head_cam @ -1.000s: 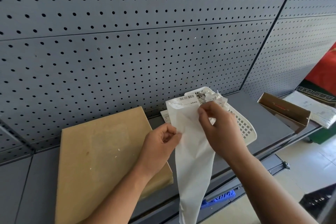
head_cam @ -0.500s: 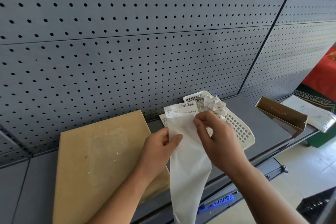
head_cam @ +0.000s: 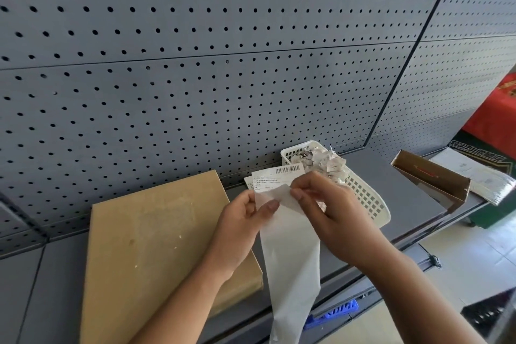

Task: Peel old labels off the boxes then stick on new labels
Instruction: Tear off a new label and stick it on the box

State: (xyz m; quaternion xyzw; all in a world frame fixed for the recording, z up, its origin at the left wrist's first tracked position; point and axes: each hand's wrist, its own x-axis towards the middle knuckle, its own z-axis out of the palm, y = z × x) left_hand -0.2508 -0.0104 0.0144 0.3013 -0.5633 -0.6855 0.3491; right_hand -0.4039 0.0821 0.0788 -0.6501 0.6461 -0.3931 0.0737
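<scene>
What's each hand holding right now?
Left hand: pinching the white label strip.
Right hand: pinching the same strip's folded top corner.

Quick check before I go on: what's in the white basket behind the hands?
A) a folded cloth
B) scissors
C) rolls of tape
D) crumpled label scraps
D: the white basket holds a heap of crumpled, printed paper scraps, just behind the left hand and right hand, which both pinch the label strip.
</scene>
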